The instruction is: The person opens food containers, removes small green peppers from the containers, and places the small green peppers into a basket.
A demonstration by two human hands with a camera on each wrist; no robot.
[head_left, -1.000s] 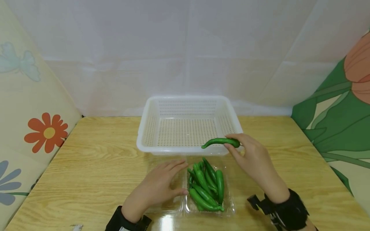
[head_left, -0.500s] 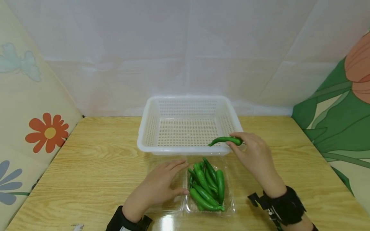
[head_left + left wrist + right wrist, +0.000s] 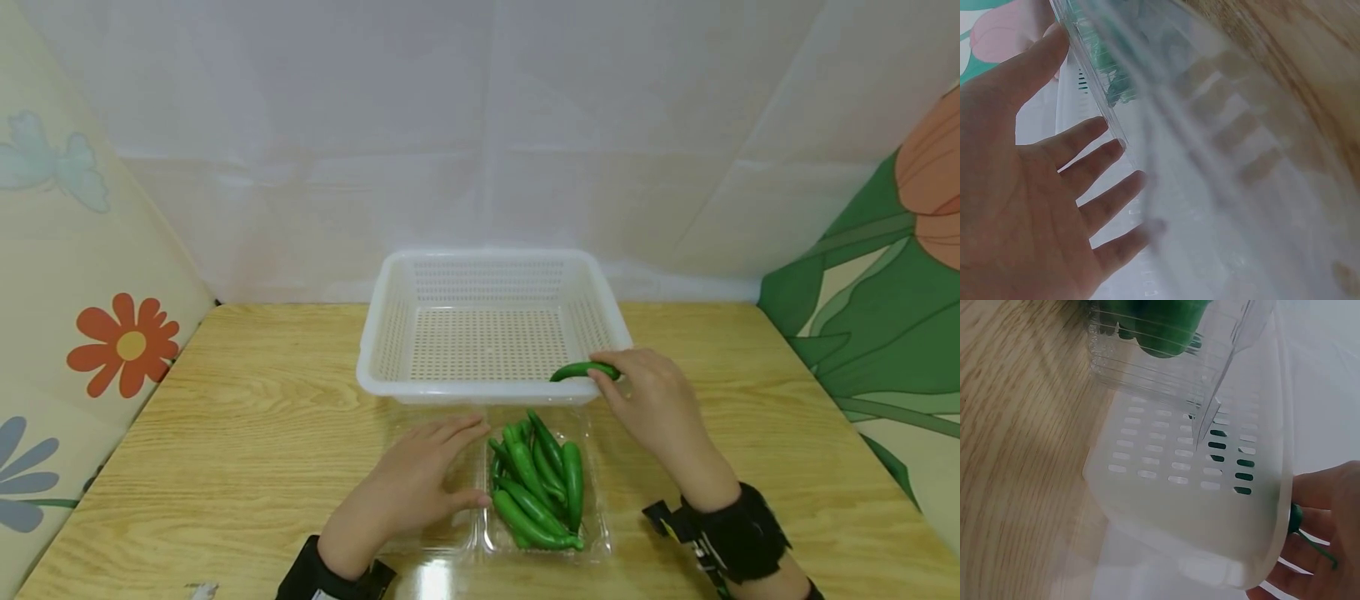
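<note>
My right hand pinches a green chili pepper by its stem end at the near right corner of the white plastic basket. Its curved tip dips behind the near rim. In the right wrist view the stem pokes out between the fingers, and dark green shows through the basket's slots. My left hand lies over the left half of a clear hinged plastic box. Its fingers are spread and nearly straight, tips at the box's middle edge. Several green chili peppers are heaped in the right half.
The wood-grain table carries the basket at its back, close to a white cloth backdrop. Flower-patterned panels stand on both sides. A small scrap lies at the front left edge.
My right hand has moved slightly right, then lowered the chili pepper so that its tip drops behind the basket's near rim. My left hand has stayed in place.
</note>
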